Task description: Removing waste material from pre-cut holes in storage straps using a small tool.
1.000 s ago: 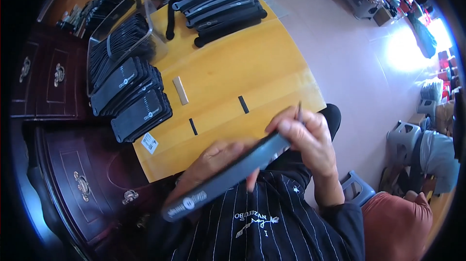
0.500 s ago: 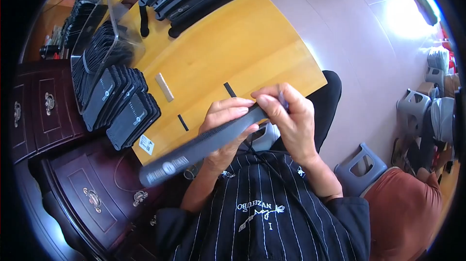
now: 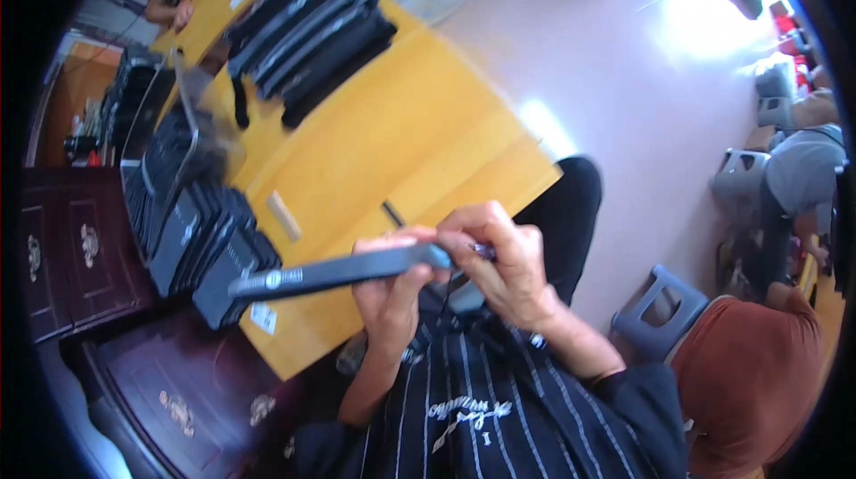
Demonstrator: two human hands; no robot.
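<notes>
Fingers of the left hand (image 3: 392, 287) grasp the long slim black case (image 3: 343, 270) level above the yellow wooden desk (image 3: 419, 149), steadying it while the right hand (image 3: 504, 270) pinches its right end.

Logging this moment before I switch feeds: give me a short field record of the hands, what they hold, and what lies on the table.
left hand: wrapped around the long black case, holding it level above the lap
right hand: fingertips pinched at the case's right end, on a small dark part too blurred to identify
table: yellow wooden top
left of table: row of black cases stacked on edge
far end: pile of long black cases
loose items: pale strip; small dark strip
</notes>
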